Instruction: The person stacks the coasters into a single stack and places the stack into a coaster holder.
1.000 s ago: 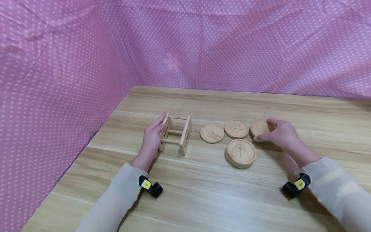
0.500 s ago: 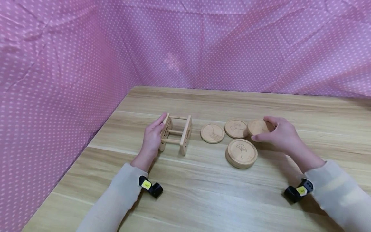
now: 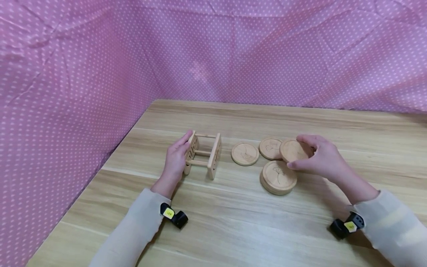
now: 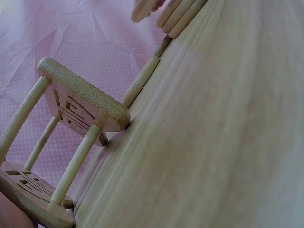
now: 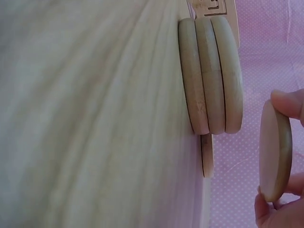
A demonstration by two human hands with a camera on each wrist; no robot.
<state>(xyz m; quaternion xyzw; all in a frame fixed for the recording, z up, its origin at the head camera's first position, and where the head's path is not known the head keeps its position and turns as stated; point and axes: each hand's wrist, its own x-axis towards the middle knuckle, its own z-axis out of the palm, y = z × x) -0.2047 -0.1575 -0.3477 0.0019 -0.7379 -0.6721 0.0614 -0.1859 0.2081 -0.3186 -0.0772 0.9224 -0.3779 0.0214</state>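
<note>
A wooden coaster holder (image 3: 201, 152), two cut-out side panels joined by dowels, stands on the table. My left hand (image 3: 174, 159) rests against its left panel with the visible fingers straight along the outside; no fingers show inside the holder. My right hand (image 3: 321, 155) pinches a round wooden coaster (image 3: 294, 150) by its edge, raised off the table, as the right wrist view confirms. Just below and nearer is a stack of coasters (image 3: 278, 178), the top one with a leaf engraved. One flat coaster (image 3: 244, 154) lies beside the holder; another coaster (image 3: 269, 148) is partly covered by the held one.
Beneath everything is a wood-grain table (image 3: 233, 226), its left edge running diagonally. Pink dotted cloth (image 3: 213, 52) hangs behind and to the left. Each wrist wears a black strap-on camera, the left camera (image 3: 179, 218) and the right camera (image 3: 340, 228).
My right hand has lifted the rightmost coaster and moved it left and slightly nearer, over the edge of the neighbouring coaster. The left hand and the holder have stayed in place.
</note>
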